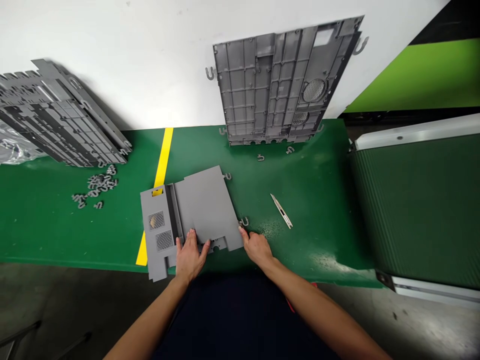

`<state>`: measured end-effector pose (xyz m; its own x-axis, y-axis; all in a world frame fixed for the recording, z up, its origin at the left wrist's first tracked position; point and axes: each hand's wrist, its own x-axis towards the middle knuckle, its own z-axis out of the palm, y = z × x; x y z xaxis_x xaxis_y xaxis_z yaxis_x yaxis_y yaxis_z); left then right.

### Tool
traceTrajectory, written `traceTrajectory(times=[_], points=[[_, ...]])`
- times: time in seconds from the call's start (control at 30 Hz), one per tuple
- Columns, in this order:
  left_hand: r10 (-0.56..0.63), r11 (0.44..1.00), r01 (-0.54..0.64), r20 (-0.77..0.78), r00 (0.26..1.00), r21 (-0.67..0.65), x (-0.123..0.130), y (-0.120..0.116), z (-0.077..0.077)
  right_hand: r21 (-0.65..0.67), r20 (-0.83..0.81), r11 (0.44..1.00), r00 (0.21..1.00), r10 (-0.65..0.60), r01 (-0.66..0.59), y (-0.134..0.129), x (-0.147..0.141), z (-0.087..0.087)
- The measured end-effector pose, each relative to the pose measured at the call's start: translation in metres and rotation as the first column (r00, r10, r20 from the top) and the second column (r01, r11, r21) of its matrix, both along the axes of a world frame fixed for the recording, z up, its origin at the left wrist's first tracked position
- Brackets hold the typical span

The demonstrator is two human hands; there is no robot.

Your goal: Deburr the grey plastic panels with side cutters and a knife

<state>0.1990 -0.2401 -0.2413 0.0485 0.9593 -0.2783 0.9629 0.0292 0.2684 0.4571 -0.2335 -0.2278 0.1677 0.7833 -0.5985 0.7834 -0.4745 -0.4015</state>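
the left hand (190, 257) lies open on the near edge of a grey plastic panel (202, 200) flat on the green table (56, 230), its long axis crosswise, while the right hand (257, 248), apart, touches its right corner, grip unclear.

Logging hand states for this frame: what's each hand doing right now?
Left hand: open, fingers spread on the grey panel.
Right hand: fingertips at the panel's corner; can't tell whether it's gripping.
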Motion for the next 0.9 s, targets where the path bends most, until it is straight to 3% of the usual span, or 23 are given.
traceTrajectory(times=[0.23,0.37,0.53,0.7,0.9], points=[[-0.02,1.0,0.02,-0.028,0.999,-0.002,0.0,-0.001,0.002,-0.018,-0.196,1.0,0.98,0.017,-0.021,0.014,0.044,-0.005],[-0.003,1.0,0.003,-0.003,1.0,-0.005,0.0,-0.001,0.002,-0.077,-0.346,0.996,0.935,-0.072,0.049,0.024,0.065,-0.001],[0.015,1.0,-0.014,0.022,1.0,-0.015,-0.002,-0.001,0.0,-0.086,-0.433,0.992,0.894,-0.117,0.088,0.056,0.035,0.004],[0.013,1.0,-0.014,0.007,1.0,0.015,-0.006,-0.002,-0.006,-0.01,-0.348,0.996,0.934,-0.085,0.088,0.118,-0.002,0.013],[0.005,0.999,-0.006,0.025,1.0,0.04,-0.008,-0.003,-0.006,-0.018,-0.319,0.996,0.944,-0.085,0.084,0.174,-0.019,0.022]])
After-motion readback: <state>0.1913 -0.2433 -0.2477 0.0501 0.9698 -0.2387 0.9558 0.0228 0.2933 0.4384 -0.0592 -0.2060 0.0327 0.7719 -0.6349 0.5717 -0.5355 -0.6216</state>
